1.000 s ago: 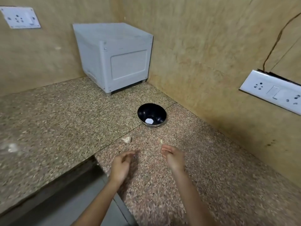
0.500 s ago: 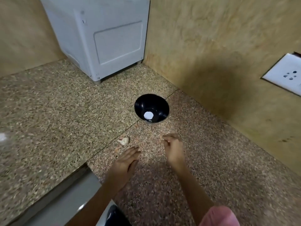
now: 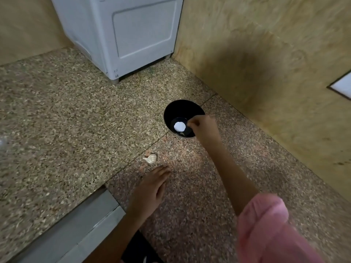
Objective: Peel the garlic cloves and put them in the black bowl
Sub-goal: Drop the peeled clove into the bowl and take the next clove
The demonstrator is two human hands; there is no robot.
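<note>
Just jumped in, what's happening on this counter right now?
A person's right hand is over the black bowl, fingers curled; whether it holds a clove cannot be told. The left hand lies flat on the granite counter, just short of a garlic piece that looks unpeeled and sits outside the bowl.

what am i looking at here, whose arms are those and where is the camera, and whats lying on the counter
No machine here: a person wears one wide-angle camera on the head, so you see their own arms from above. The speckled stone counter carries a round black bowl, one whitish unpeeled garlic clove and a white box-shaped appliance. The right hand, fingers curled, reaches over the bowl; whether it pinches anything is too small to tell. The left hand lies flat with straight fingers near the clove, holding nothing.
</note>
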